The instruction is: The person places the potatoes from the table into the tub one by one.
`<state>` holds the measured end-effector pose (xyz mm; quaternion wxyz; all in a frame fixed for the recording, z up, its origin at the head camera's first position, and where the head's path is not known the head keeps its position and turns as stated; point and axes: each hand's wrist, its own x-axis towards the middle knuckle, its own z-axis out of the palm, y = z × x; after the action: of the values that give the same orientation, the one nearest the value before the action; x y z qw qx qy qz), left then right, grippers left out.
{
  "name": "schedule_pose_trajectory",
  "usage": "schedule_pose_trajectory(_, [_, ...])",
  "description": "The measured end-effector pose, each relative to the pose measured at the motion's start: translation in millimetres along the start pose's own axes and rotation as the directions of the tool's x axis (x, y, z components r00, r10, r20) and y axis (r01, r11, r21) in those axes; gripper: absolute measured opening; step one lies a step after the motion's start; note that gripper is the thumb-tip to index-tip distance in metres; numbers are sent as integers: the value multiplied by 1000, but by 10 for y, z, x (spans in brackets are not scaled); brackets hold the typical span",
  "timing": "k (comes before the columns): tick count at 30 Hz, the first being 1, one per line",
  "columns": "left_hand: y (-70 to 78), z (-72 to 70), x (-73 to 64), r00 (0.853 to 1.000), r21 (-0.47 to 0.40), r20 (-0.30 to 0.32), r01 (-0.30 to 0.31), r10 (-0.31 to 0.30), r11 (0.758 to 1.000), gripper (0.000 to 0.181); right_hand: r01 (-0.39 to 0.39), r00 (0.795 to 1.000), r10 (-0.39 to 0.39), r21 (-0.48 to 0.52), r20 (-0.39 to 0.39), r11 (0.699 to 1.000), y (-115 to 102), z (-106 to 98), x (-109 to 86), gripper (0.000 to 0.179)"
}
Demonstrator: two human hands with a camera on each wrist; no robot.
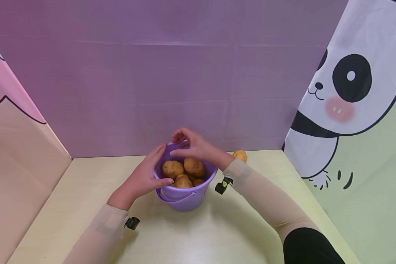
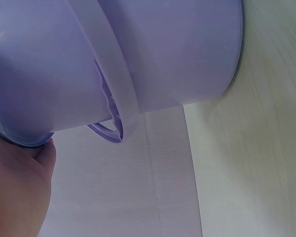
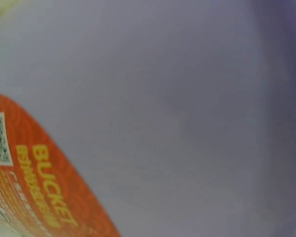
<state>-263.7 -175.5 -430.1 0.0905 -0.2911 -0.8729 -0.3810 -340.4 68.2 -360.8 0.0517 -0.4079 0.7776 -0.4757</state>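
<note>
Purple bucket point(image 1: 184, 198) with a handle and an orange label point(image 3: 34, 187), holding brown potatoes point(image 1: 194, 167), mid-desk point(image 1: 85, 205). Left hand point(image 1: 145, 176) grips its nine-o'clock rim; right hand point(image 1: 193, 145), fingers loosely curled, rests at twelve.

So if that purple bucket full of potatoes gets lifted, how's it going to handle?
The bucket probably feels heavy, since several potatoes fill it. Its smooth plastic wall may slip. Its thin handle could flex.
</note>
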Motion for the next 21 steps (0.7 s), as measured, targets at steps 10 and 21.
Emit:
schedule_pose_trajectory(10, [-5, 6, -3, 1000, -1, 6, 5, -5, 1000, 122, -1, 1000, 2, -32, 21, 999, -13, -12, -27, 52])
schedule_pose_trajectory(21, [-13, 5, -12, 1000, -8, 0, 1, -1, 1000, 125, 11, 1000, -11, -57, -8, 998, 58, -141, -125, 43])
